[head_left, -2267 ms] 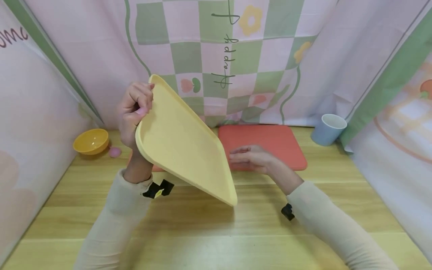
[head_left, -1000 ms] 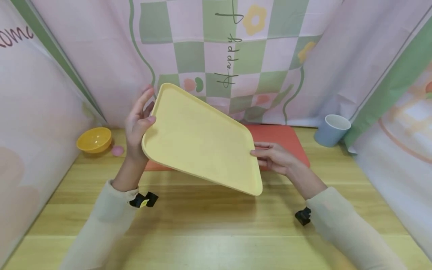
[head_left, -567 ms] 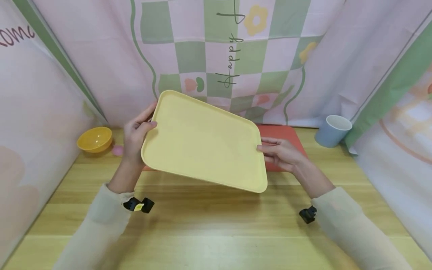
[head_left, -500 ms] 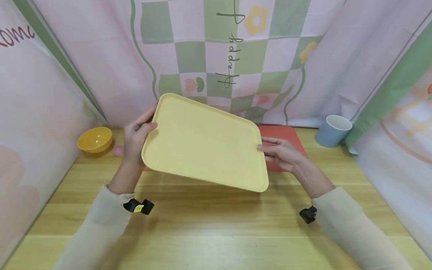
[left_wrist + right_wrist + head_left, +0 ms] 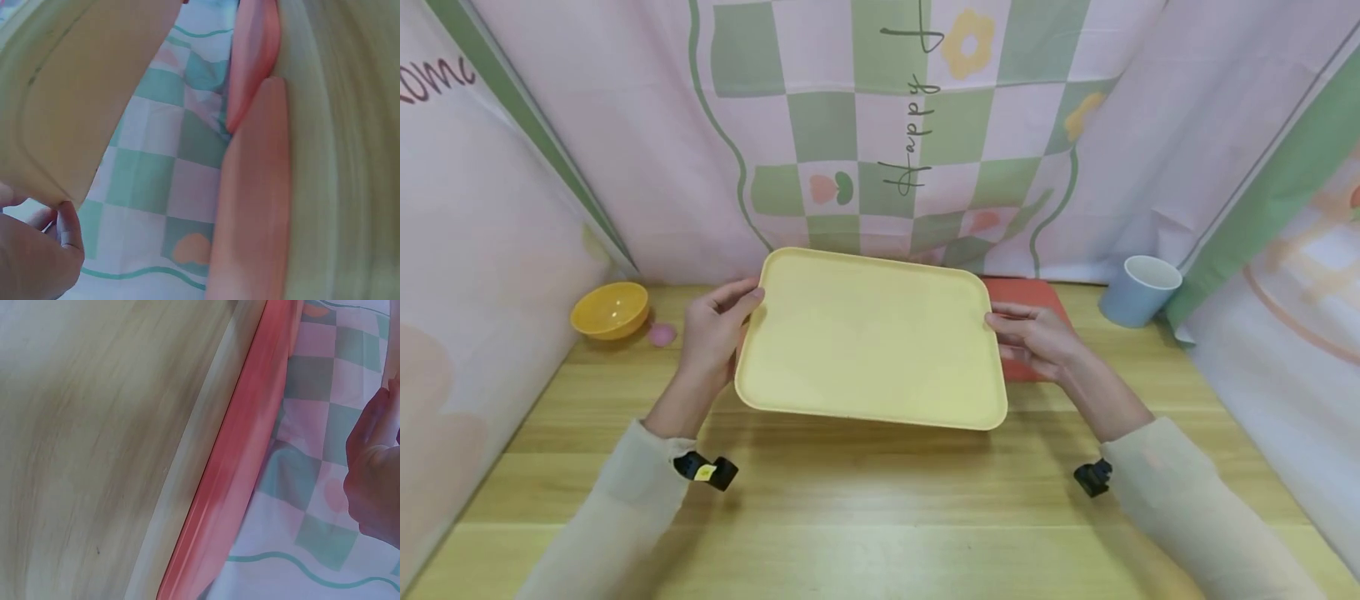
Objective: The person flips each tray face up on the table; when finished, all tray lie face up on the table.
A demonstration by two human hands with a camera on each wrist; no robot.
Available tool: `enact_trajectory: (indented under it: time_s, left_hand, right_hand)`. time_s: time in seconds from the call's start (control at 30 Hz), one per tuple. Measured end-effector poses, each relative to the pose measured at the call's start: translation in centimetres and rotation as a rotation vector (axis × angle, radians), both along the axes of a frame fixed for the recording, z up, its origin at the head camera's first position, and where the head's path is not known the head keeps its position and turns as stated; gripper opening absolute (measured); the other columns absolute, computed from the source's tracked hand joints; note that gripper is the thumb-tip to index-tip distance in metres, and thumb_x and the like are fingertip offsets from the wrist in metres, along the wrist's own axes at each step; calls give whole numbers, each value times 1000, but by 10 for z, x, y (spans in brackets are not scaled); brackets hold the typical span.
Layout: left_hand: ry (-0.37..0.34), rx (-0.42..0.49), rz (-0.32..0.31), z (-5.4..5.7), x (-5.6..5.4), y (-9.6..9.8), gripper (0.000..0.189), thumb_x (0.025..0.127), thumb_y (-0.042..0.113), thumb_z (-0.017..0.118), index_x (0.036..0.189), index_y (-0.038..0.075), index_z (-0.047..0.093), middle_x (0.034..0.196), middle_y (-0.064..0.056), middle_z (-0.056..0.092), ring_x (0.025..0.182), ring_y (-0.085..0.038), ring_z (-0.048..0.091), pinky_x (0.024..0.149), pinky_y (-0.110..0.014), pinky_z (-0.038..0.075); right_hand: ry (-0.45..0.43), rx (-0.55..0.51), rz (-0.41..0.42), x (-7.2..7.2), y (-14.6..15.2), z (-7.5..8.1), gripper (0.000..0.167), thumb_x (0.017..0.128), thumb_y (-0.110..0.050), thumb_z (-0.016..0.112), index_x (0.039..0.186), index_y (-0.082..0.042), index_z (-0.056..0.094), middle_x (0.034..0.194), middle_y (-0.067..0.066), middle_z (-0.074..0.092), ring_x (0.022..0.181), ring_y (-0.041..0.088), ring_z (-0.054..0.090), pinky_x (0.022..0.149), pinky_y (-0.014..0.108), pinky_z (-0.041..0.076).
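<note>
A rectangular pale yellow tray (image 5: 872,342) with a raised rim is held up over the back of the table in the head view, its inner face toward me. At its left end my left hand (image 5: 711,329) grips the rim, thumb over the front and fingers behind. My right hand (image 5: 1037,337) pinches the opposite end the same way. The left wrist view has the tray's underside (image 5: 94,81) raised beside two flat red pieces, a nearer one (image 5: 253,206) and a farther one (image 5: 253,56). From the head, the yellow tray hides most of the red.
On the wooden table (image 5: 880,517), a yellow bowl (image 5: 610,311) and a small pink roundish object (image 5: 662,335) stand at the back left. A light blue cup (image 5: 1138,292) is at the back right. A patterned curtain (image 5: 895,125) hangs right behind.
The right hand has come to the tray's right end and taken hold of it. The tray has turned from steeply tilted to nearly level sideways, and has come down.
</note>
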State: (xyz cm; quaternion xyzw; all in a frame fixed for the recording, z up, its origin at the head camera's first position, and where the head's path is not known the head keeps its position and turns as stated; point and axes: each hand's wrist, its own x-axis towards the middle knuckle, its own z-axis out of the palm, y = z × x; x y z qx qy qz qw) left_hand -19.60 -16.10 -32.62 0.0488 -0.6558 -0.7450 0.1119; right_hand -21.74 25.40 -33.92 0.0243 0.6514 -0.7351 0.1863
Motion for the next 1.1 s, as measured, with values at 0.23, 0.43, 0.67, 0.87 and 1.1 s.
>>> enact_trajectory:
  time_s: [0.23, 0.43, 0.67, 0.87, 1.1]
  left_hand:
    - [-83, -180, -33, -19, -5, -7, 38, 95, 16, 73, 124, -8, 66, 99, -1, 69, 85, -9, 65, 79, -26, 57]
    - [-149, -358, -113, -32, -9, -11, 37, 100, 16, 67, 134, 0, 64, 113, -16, 68, 80, -10, 65, 72, -27, 59]
    - [-202, -391, -182, -41, -9, -14, 40, 98, 8, 63, 137, 0, 61, 108, -17, 68, 73, -14, 69, 68, -34, 61]
    - [-214, -378, -232, -45, -9, -15, 41, 97, 5, 62, 137, -3, 60, 103, -14, 67, 72, -14, 68, 67, -36, 61]
    - [-213, -371, -316, -52, -7, -17, 41, 96, -1, 62, 135, -11, 57, 93, -13, 68, 65, -12, 67, 58, -32, 60]
  right_hand:
    - [42, 138, 55, -1, 3, -2, 71, 101, -10, 64, 160, -3, 25, 117, 5, 59, 94, 13, 70, 78, 31, 60]
    - [52, 228, 69, 0, 4, -5, 71, 100, -9, 65, 160, -7, 29, 112, 9, 56, 89, 15, 70, 70, 32, 61]
    - [26, 280, 51, 2, 2, -10, 65, 103, -16, 62, 158, -3, 32, 104, 3, 63, 85, 13, 70, 69, 31, 61]
    - [12, 305, 28, 1, 5, -15, 55, 104, -16, 59, 151, 6, 38, 95, -2, 66, 82, 9, 67, 69, 26, 59]
    - [11, 344, 58, 2, 6, -21, 50, 102, -13, 61, 142, 9, 43, 98, 1, 66, 82, 10, 68, 70, 27, 60]
